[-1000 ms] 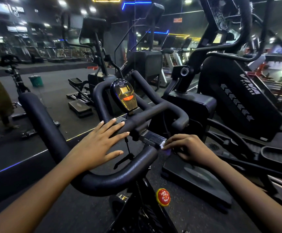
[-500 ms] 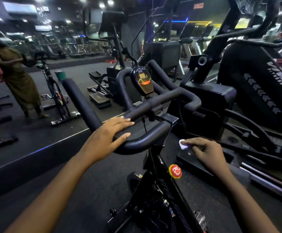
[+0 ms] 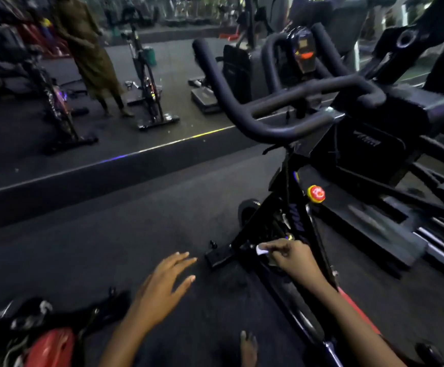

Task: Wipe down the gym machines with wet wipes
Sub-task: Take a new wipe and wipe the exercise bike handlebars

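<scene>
A black spin bike stands ahead on the right, its padded handlebars (image 3: 273, 128) high in view and its slanted frame (image 3: 281, 229) running down toward me. A red and yellow knob (image 3: 316, 194) sits on the frame. My right hand (image 3: 295, 256) pinches a small white wet wipe (image 3: 262, 250) against the lower frame, near the front foot (image 3: 216, 256). My left hand (image 3: 162, 290) hovers over the dark floor with fingers spread, holding nothing.
A raised platform edge (image 3: 162, 149) crosses the floor. Beyond it a person in a brown garment (image 3: 91, 54) stands between two bikes (image 3: 149, 86). A large black machine (image 3: 390, 128) fills the right. Part of a red and black bike (image 3: 48, 345) lies at bottom left. My foot (image 3: 248, 348) shows below.
My view dropped low toward the floor. My left hand let go of the handlebar and came down over the floor. My right hand carried the wipe down to the lower frame.
</scene>
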`<state>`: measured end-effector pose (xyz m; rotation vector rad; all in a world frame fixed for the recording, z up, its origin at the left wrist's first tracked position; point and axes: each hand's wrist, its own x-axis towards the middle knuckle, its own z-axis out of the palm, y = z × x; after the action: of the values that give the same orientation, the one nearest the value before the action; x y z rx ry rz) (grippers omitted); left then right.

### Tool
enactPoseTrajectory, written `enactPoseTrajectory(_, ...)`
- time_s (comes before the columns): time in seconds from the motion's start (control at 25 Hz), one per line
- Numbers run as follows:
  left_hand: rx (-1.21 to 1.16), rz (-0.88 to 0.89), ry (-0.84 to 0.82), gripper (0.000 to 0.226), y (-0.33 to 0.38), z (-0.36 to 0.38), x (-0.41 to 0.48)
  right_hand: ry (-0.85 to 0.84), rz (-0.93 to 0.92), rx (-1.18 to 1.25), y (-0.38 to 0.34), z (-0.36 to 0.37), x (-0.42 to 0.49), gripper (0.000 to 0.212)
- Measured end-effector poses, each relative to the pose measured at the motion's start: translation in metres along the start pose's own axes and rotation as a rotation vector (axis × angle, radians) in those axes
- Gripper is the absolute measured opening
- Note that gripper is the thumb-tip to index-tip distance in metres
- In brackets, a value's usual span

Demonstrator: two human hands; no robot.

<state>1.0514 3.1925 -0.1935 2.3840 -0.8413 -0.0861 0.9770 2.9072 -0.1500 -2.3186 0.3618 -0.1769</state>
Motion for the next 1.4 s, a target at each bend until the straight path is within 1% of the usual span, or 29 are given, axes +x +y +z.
enactPoseTrajectory(0.12, -0.018, -0.217, 0.003, 0.106, -0.011, 0.015, -0.080, -0.176, -0.117, -0.019, -0.018, 0.040, -0.023, 0.032)
enactPoseTrajectory(0.2, -0.012, -0.383, 0.020, 0.112, -0.009, 0.016, -0.128, -0.313, -0.249, -0.025, -0.035, 0.067, -0.034, 0.032)
enactPoseTrajectory(0.28, -0.041, -0.536, 0.077, 0.112, -0.006, 0.015, -0.165, -0.441, -0.385, -0.038, -0.045, 0.093, -0.037, 0.031)
enactPoseTrajectory(0.32, -0.053, -0.623, 0.145, 0.108, -0.001, 0.014, -0.184, -0.515, -0.461, -0.041, -0.050, 0.106, -0.035, 0.028)
enactPoseTrajectory(0.44, -0.011, -0.875, 0.325, 0.083, 0.026, 0.024, -0.246, -0.713, -0.698, -0.086, -0.074, 0.139, -0.036, 0.020)
enactPoseTrajectory(0.52, 0.003, -1.022, 0.361, 0.075, 0.049, 0.033, -0.272, -0.811, -0.836, -0.077, -0.092, 0.153, -0.046, 0.020)
enactPoseTrajectory(0.56, -0.009, -1.114, 0.373, 0.074, 0.065, 0.043, -0.289, -0.898, -0.925, -0.056, -0.102, 0.162, -0.057, 0.020)
enactPoseTrajectory(0.6, -0.029, -1.169, 0.383, 0.072, 0.075, 0.053, -0.303, -0.969, -1.000, -0.033, -0.109, 0.169, -0.065, 0.021)
enactPoseTrajectory(0.68, -0.094, -1.320, 0.463, 0.055, 0.107, 0.077, -0.339, -1.116, -1.145, 0.037, -0.126, 0.188, -0.094, 0.021)
enactPoseTrajectory(0.72, -0.100, -1.382, 0.516, 0.046, 0.129, 0.084, -0.353, -1.175, -1.188, 0.095, -0.133, 0.194, -0.114, 0.020)
enactPoseTrajectory(0.76, -0.071, -1.445, 0.564, 0.045, 0.151, 0.086, -0.367, -1.225, -1.218, 0.143, -0.139, 0.198, -0.136, 0.019)
enactPoseTrajectory(0.84, 0.022, -1.581, 0.657, 0.051, 0.192, 0.089, -0.391, -1.313, -1.284, 0.220, -0.147, 0.202, -0.183, 0.018)
enactPoseTrajectory(0.92, 0.086, -1.700, 0.733, 0.050, 0.217, 0.094, -0.416, -1.375, -1.333, 0.272, -0.151, 0.207, -0.223, 0.018)
enactPoseTrajectory(0.96, 0.088, -1.763, 0.743, 0.051, 0.230, 0.097, -0.430, -1.412, -1.358, 0.289, -0.155, 0.208, -0.245, 0.017)
enactPoseTrajectory(1.04, 0.062, -1.833, 0.769, 0.053, 0.252, 0.102, -0.468, -1.457, -1.395, 0.327, -0.166, 0.210, -0.291, 0.016)
enactPoseTrajectory(1.12, 0.042, -1.874, 0.804, 0.053, 0.271, 0.104, -0.511, -1.449, -1.433, 0.405, -0.183, 0.214, -0.340, 0.017)
enactPoseTrajectory(1.2, 0.051, -1.879, 0.869, 0.052, 0.284, 0.104, -0.557, -1.380, -1.429, 0.460, -0.201, 0.219, -0.392, 0.016)
enactPoseTrajectory(1.28, 0.045, -1.840, 0.976, 0.051, 0.286, 0.095, -0.596, -1.297, -1.370, 0.491, -0.214, 0.226, -0.435, 0.016)
enactPoseTrajectory(1.36, -0.024, -1.784, 1.137, 0.050, 0.280, 0.082, -0.636, -1.214, -1.297, 0.495, -0.222, 0.236, -0.479, 0.018)
enactPoseTrajectory(1.4, -0.101, -1.742, 1.267, 0.049, 0.276, 0.074, -0.650, -1.195, -1.264, 0.485, -0.222, 0.242, -0.500, 0.019)
